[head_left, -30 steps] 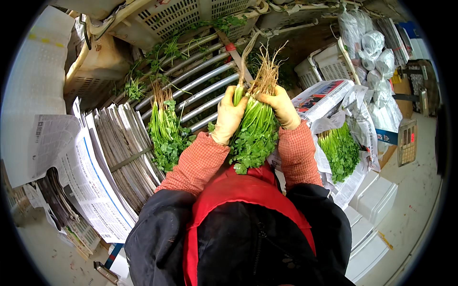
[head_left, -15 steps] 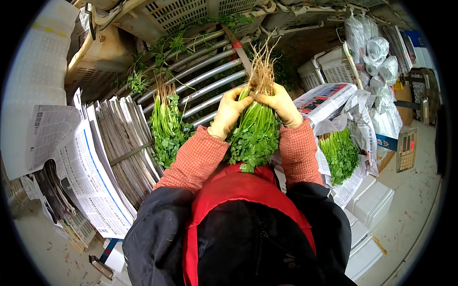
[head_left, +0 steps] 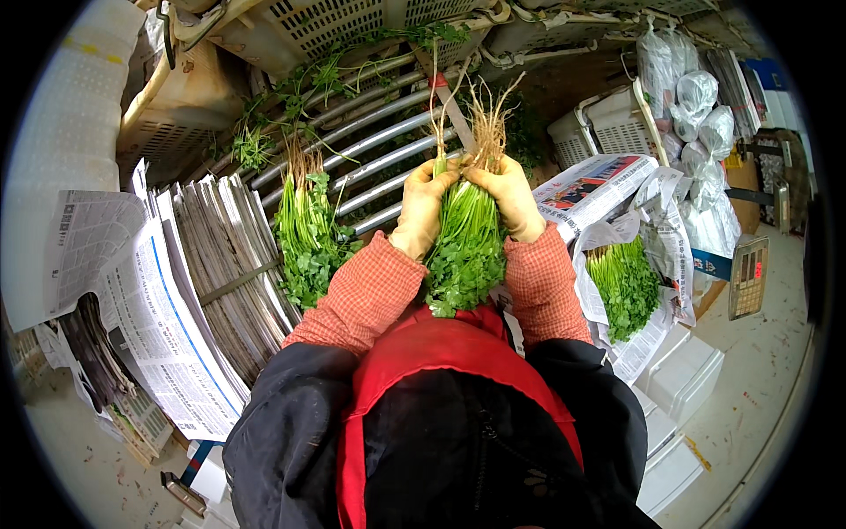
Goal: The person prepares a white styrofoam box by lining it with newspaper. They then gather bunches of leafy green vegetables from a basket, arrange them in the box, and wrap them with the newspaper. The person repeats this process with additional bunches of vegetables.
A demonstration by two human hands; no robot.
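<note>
Both my hands wear pale yellow gloves and meet at the top of a bunch of rooted leafy greens, leaves hanging toward me and roots up. My right hand grips the bunch just below its tangled brown roots. My left hand is closed at the bunch's left side, thumb toward the stems. From its fingers rises a separate green stalk with a long thin root, a little apart from the other roots. Left of my hands, a second bunch of greens rests beside the metal bars.
A metal bar rack with loose sprigs lies ahead. Stacked newspapers stand at left. On the right, more greens lie in newspaper, near a scale display and filled clear bags. Plastic crates line the back.
My left hand now holds a single rooted stalk upright, apart from the bunch's roots. The bunch has shifted slightly, and its roots lean more to the right.
</note>
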